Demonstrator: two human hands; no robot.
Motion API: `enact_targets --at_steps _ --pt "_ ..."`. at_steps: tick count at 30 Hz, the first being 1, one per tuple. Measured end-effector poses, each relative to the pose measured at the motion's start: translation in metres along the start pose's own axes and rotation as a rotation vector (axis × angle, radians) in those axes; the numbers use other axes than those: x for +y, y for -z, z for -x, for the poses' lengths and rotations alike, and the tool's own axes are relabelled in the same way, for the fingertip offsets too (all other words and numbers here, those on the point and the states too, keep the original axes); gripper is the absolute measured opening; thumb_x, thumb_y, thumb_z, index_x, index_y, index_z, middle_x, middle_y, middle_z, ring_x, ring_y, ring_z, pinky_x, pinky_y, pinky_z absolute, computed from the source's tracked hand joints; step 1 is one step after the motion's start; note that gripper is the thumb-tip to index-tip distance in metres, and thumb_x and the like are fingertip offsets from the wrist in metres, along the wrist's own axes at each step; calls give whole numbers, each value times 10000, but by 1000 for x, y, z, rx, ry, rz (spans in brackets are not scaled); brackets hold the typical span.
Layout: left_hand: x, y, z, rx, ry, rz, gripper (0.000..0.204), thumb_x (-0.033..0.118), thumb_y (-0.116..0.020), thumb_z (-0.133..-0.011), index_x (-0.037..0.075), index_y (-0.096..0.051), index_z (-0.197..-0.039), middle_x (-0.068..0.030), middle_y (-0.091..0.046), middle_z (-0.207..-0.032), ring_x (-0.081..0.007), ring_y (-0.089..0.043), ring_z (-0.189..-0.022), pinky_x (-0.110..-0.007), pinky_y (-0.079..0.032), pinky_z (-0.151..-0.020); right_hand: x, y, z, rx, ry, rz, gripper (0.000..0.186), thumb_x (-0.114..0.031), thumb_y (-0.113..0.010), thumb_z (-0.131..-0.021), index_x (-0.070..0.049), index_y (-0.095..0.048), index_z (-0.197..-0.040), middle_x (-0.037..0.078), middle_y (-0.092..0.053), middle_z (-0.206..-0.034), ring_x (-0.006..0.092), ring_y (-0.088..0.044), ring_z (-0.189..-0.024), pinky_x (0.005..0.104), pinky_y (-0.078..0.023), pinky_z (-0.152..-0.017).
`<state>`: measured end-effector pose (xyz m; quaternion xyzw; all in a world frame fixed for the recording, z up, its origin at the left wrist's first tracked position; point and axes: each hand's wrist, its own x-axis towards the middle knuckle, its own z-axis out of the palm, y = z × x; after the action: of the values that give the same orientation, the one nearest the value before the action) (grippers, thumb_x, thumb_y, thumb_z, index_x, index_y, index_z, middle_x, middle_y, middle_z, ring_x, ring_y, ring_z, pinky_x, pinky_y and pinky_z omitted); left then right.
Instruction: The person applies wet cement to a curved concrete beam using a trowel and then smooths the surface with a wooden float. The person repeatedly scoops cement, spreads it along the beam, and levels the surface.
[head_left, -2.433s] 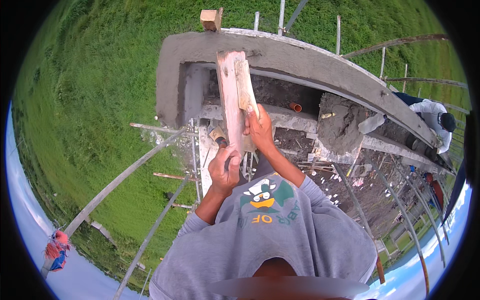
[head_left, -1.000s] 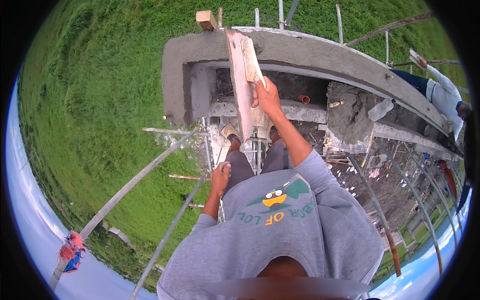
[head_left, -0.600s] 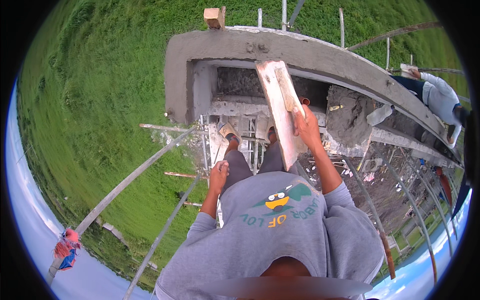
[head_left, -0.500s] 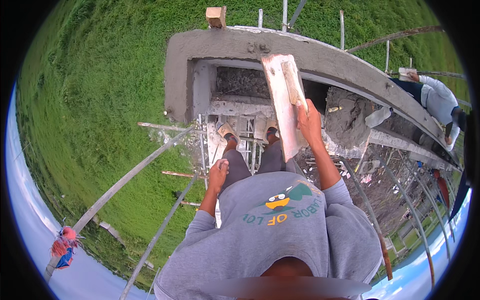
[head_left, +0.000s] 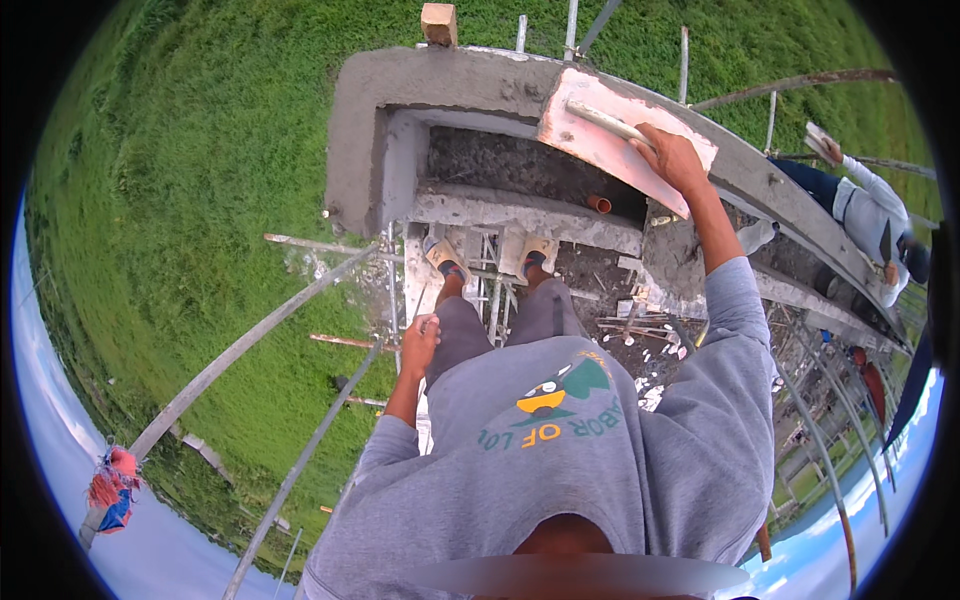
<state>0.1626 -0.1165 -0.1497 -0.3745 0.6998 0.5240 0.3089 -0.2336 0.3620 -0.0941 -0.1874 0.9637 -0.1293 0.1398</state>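
Note:
My right hand [head_left: 672,158] grips the handle of a wooden plastering float [head_left: 592,137], its face pale with dried mortar. The board lies slantwise along the grey, mortar-coated top of a wall [head_left: 353,130], covering part of it. Lumps of mortar show on the wall top just left of the float. Low beside my thigh, my left hand [head_left: 420,342] is closed with its fingers curled in; whether anything small is inside them I cannot make out.
A wooden block [head_left: 438,25] stands on the wall's outer edge. Inside the trough is an orange pipe end [head_left: 598,204]. Poles [head_left: 250,345] rise around me. At right a co-worker [head_left: 868,195] holds another float [head_left: 820,140]. My sandaled feet stand on narrow supports.
My right hand has carried the float forward and right, turning it from nearly upright in the view to slanting along the wall top. The left hand has shifted only slightly.

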Motion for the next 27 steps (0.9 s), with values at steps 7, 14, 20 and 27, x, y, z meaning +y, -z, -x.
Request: enact_targets --at_steps 7,14,20,27 --pt "4 -17 1 -13 37 33 372 321 -616 -1035 5 -668 -1223 -66 -698 -865 -114 -626 -693 -286 -526 -651 -101 -31 56 -221 65 -206 382 -408 -594 -1011 -104 -638 -1238 220 -737 -1014 428 -698 -932 508 -545 -828" --pt "8 -25 -4 -68 -22 119 353 320 -612 -1040 24 -674 -1221 -42 -687 -868 -89 -607 -688 -249 -494 -627 -158 -17 -3 -247 -184 -1206 435 -449 -580 -1047 -30 -634 -1149 48 -609 -703 158 -605 -602 321 -501 -614" --pt "70 -29 19 -2 -97 134 315 262 -604 -1045 19 -668 -1234 -36 -686 -880 -95 -616 -705 -260 -514 -659 -95 95 -98 -107 -80 -770 513 -543 -512 -1065 -48 -635 -1121 -33 -472 -691 63 -497 -578 275 -437 -532" --pt "266 -45 44 93 -836 124 452 40 -598 -980 -18 -536 -1424 -206 -699 -1175 -244 -704 -1077 -354 -558 -929 -243 -6 -49 386 -289 -1198 347 -350 -572 -1066 -10 -610 -1119 33 -602 -860 120 -577 -789 284 -485 -736"
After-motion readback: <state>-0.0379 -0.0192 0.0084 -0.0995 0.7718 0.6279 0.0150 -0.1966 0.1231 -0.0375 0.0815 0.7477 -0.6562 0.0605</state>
